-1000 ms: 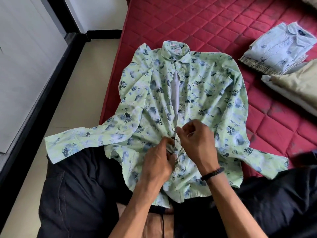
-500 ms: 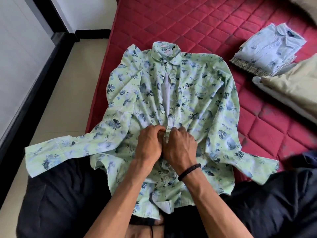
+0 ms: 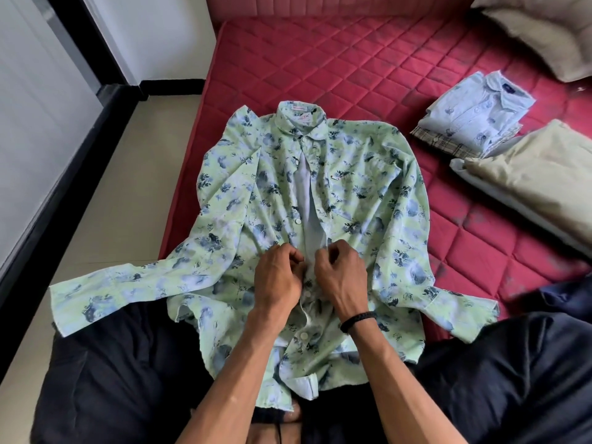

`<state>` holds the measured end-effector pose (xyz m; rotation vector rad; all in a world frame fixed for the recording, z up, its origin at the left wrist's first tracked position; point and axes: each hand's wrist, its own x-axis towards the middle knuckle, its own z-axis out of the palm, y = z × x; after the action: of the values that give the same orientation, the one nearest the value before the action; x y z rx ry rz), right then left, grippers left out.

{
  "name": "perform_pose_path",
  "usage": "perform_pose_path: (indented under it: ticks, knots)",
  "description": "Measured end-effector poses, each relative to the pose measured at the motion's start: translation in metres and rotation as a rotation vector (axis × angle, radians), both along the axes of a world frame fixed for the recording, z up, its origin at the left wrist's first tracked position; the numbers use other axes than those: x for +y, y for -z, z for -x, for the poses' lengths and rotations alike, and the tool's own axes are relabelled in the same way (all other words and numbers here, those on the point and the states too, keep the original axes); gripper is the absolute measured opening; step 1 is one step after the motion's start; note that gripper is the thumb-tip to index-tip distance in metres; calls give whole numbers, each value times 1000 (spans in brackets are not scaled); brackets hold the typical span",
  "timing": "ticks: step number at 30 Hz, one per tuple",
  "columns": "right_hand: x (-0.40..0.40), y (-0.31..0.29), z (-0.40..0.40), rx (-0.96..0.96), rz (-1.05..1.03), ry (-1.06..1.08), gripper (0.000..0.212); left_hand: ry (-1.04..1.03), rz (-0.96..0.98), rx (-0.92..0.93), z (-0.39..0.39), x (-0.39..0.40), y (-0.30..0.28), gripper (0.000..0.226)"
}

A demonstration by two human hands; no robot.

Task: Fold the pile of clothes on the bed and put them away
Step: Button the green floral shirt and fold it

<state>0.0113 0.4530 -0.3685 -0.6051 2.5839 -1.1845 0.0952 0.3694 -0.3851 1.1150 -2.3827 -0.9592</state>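
A light green floral shirt (image 3: 368, 200) lies face up on the red quilted mattress (image 3: 320, 59), collar away from me, sleeves spread to both sides, hem over my lap. Its front is buttoned low down and gapes open above my hands. My left hand (image 3: 277, 277) pinches the left edge of the button placket at mid-chest. My right hand (image 3: 341, 275), a black band on its wrist, pinches the right edge right beside it. Both sets of fingers are curled into the cloth.
A folded pile with a pale blue shirt (image 3: 474, 116) on top sits at the right. Beside it lie folded beige cloth (image 3: 538, 184) and a pillow (image 3: 541, 30). The left sleeve (image 3: 121, 296) hangs past the mattress edge over the tiled floor (image 3: 112, 203). My dark trousers (image 3: 112, 379) fill the foreground.
Both hands have moved up the shirt front from near the hem to mid-chest, staying close together on the placket. The head camera has tilted up, showing more of the bed.
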Motion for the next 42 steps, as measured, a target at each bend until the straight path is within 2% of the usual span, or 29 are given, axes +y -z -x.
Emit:
perform_pose_path:
  ticks: [3, 6, 12, 17, 22, 28, 33, 38, 42]
  knots:
    - [3, -2, 3, -92, 92, 1, 30, -58, 29, 71, -3, 8, 0, 12]
    - [7, -3, 8, -136, 129, -19, 32, -116, -43, 147, -4, 6, -7, 8]
    - [17, 4, 17, -374, 245, -155, 20, -191, -168, 236, -11, 0, -19, 5]
    - [21, 0, 22, -551, 284, -159, 18, -177, -218, 269, -9, 2, -22, 10]
    - [20, -1, 15, -497, 300, -87, 18, -176, -224, 266, -6, 5, -20, 10]
    - [14, -1, 7, -160, 246, -73, 13, -195, -254, 275, -4, 6, -16, 12]
    - [11, 7, 5, -49, 179, -165, 7, -213, -259, 288, -2, 7, -17, 13]
    - [12, 6, 8, -182, 208, -184, 6, -255, -362, 306, -2, 4, -14, 11]
    - [13, 4, 8, -276, 226, -142, 8, -282, -602, 336, -3, 2, -9, 15]
